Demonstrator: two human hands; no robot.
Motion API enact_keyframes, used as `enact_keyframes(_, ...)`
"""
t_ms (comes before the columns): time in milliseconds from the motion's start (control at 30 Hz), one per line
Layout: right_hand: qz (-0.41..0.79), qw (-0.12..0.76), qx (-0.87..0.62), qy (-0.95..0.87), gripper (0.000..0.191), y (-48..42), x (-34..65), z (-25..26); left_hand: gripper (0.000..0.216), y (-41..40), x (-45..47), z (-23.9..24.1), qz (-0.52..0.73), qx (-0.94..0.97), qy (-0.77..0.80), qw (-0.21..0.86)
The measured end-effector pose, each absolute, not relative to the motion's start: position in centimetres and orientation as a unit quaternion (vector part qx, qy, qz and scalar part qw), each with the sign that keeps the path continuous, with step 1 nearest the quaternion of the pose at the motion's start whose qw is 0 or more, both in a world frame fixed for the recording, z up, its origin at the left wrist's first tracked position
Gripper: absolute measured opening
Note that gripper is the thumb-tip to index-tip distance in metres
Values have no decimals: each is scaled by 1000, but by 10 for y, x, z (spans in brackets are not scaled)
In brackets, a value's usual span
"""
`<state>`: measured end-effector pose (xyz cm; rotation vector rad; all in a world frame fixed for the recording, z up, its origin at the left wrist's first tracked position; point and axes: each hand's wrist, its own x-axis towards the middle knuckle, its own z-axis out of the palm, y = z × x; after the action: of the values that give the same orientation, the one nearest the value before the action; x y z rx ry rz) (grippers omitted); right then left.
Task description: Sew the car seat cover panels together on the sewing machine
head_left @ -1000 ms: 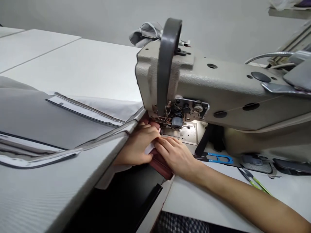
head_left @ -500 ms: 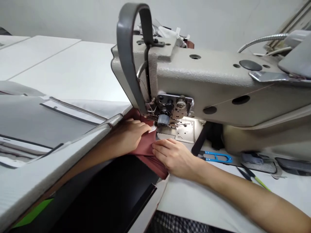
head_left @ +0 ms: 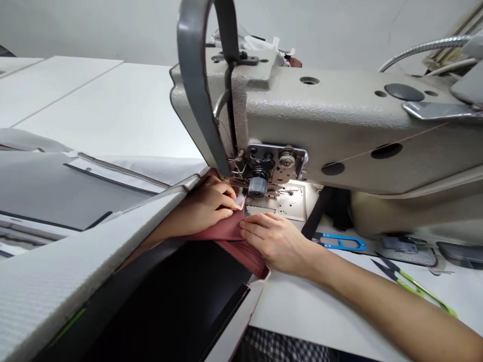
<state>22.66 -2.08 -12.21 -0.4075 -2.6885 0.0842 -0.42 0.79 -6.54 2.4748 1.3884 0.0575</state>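
Note:
A sewing machine stands in front of me, its needle and presser foot area low beside the grey knob. Reddish-brown fabric lies at its needle end. My left hand is bent over this fabric close to the foot, fingertips at a small white piece; its thumb side is partly hidden. With fingers pressed together, my right hand grips the fabric's right edge; its thumb is out of sight. The fabric joins a large piece with a black panel and a pale, thick-edged side.
Blue thread snips lie right of the needle plate. Green-handled snips rest nearer my right forearm. The grey side with black-edged strips spreads left over the white table. Scraps lie behind the machine.
My left fingers have shifted and bent more over the fabric by the white piece. The pale edge covers more of my left forearm. My right hand keeps its grip; the view has shifted slightly.

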Motion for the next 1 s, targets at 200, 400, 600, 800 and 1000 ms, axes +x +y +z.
enact_keyframes(200,45,239,-145,-959,29,-18,227,-121,29,7,1,-60,15,845,497,197)
enact_keyframes(400,36,247,-165,-954,31,-16,226,-119,30,12,5,-61,11,830,519,202)
enact_keyframes(600,26,246,-188,-951,32,-15,222,-121,21,14,5,-56,35,852,490,179)
enact_keyframes(800,-2,242,-215,-946,34,-13,219,-124,11,21,0,-70,22,837,508,203)
enact_keyframes(1000,-3,243,-235,-941,33,-11,215,-126,25,25,-2,-72,6,827,489,277)
